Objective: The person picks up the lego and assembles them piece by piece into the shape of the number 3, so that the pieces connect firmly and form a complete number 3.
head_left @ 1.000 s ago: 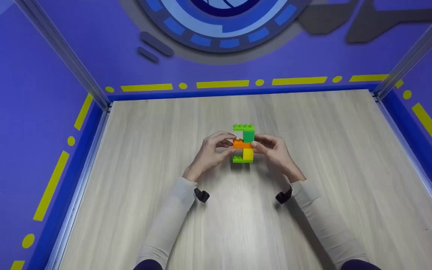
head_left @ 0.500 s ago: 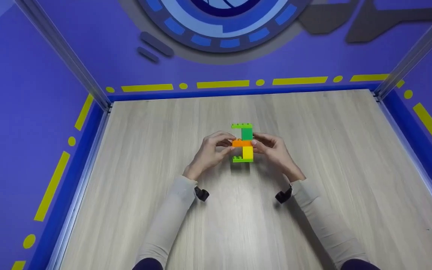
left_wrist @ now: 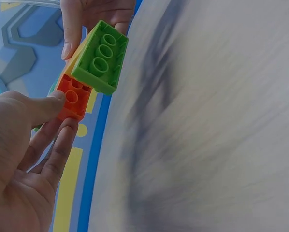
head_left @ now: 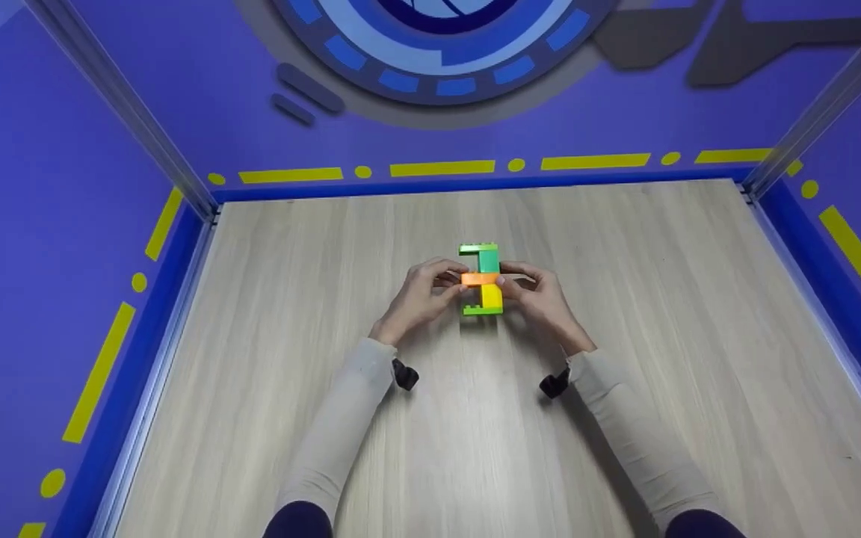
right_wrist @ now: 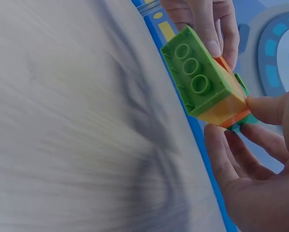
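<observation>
A small structure of toy building bricks (head_left: 489, 297) is held up between both hands over the table. It joins a light green brick at each end, a darker green one, an orange one in the middle and a yellow one. My left hand (head_left: 424, 293) pinches the left end of the orange brick (left_wrist: 73, 98) between thumb and fingers. From the other side, my right hand (head_left: 539, 294) grips the structure near the orange and yellow bricks. The hollow underside of one light green brick (right_wrist: 193, 72) faces the right wrist camera.
The pale wood table (head_left: 430, 448) spreads beneath the hands. Blue-purple panels (head_left: 371, 142) with yellow marks wall it at the back and both sides, with metal posts (head_left: 124, 104) in the corners. A dark wrist camera (head_left: 405, 375) sits on each wrist.
Both hands have moved slightly away from the body with the bricks. The structure has tilted a little, so its top studs show less. The grip of both hands looks the same.
</observation>
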`<state>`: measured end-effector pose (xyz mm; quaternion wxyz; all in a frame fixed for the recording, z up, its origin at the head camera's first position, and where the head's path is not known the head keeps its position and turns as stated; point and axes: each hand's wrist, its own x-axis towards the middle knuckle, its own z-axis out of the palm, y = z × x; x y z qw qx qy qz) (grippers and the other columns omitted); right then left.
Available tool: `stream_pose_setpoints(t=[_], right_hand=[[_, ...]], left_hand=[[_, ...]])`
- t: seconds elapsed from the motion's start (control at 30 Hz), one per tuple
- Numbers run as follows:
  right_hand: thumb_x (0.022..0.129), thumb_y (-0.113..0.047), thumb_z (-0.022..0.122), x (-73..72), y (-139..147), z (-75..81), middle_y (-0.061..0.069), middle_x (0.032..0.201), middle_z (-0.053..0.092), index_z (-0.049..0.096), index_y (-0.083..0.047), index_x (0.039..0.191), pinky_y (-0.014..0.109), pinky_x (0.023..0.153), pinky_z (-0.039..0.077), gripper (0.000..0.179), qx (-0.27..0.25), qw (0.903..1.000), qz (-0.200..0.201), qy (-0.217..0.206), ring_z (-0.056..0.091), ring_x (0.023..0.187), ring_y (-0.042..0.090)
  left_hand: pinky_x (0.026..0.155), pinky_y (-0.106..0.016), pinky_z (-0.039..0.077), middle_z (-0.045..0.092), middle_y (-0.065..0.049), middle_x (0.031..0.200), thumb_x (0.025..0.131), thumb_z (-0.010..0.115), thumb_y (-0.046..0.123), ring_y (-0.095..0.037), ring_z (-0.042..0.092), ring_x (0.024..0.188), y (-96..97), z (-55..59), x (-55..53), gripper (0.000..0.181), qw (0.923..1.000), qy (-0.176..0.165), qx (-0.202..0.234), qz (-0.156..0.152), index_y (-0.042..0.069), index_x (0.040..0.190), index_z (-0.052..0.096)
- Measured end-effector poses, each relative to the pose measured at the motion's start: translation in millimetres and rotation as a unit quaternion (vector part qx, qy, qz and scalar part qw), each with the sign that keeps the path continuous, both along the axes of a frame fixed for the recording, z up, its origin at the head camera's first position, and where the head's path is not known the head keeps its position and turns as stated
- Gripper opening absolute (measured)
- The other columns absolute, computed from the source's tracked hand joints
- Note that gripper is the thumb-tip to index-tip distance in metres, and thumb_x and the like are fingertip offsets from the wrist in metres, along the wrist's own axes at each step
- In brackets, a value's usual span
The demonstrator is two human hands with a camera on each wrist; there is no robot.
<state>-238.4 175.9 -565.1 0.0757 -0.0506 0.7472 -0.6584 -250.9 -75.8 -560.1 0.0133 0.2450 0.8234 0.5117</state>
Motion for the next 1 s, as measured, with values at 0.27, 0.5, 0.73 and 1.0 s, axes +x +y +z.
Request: stream_pose_setpoints(t=[0.27, 0.5, 0.73, 1.0], right_hand=[[0.103, -0.017, 0.073, -9.8, -9.8, -11.5, 0.019, 0.136, 0.067, 0.068, -0.001, 0.14, 0.034, 0.091, 0.062, 0.04, 0.011, 0.9986, -0.037, -0.038, 0.07, 0.113, 0.024], [0.103, -0.012, 0.072, -13.2, -9.0, -22.1, 0.022, 0.134, 0.07, 0.068, 0.001, 0.139, 0.027, 0.084, 0.062, 0.038, 0.043, 0.9977, -0.038, -0.034, 0.072, 0.111, 0.025], [0.105, -0.016, 0.069, -14.3, -7.6, -24.4, 0.021, 0.137, 0.069, 0.067, -0.001, 0.141, 0.027, 0.088, 0.06, 0.039, 0.075, 0.9962, -0.037, -0.025, 0.069, 0.119, 0.032], [0.107, -0.022, 0.068, -15.4, -7.1, -26.6, 0.017, 0.138, 0.069, 0.067, -0.004, 0.143, 0.03, 0.093, 0.057, 0.041, 0.109, 0.9931, -0.038, -0.021, 0.068, 0.118, 0.03]], left_hand=[[0.1, -0.026, 0.057, 0.07, -0.006, 0.131, 0.103, 0.072, 0.011, -0.017, 0.071, 0.115, -0.6, -14.7, -10.0, 0.032, 0.9994, -0.034, -0.005, 0.007, 0.011, 0.134, 0.072], [0.101, -0.025, 0.056, 0.068, -0.006, 0.137, 0.104, 0.071, 0.012, -0.015, 0.069, 0.118, 0.4, -22.5, -12.5, 0.032, 0.9978, -0.058, -0.028, 0.014, 0.011, 0.136, 0.071], [0.1, -0.025, 0.057, 0.068, -0.007, 0.137, 0.104, 0.071, 0.01, -0.017, 0.071, 0.118, 3.5, -26.2, -15.7, 0.03, 0.9969, -0.075, -0.015, 0.018, 0.011, 0.134, 0.072], [0.099, -0.027, 0.058, 0.07, -0.007, 0.133, 0.105, 0.07, 0.013, -0.017, 0.071, 0.117, 4.6, -28.5, -14.4, 0.031, 0.9953, -0.09, -0.021, 0.028, 0.012, 0.136, 0.071]])
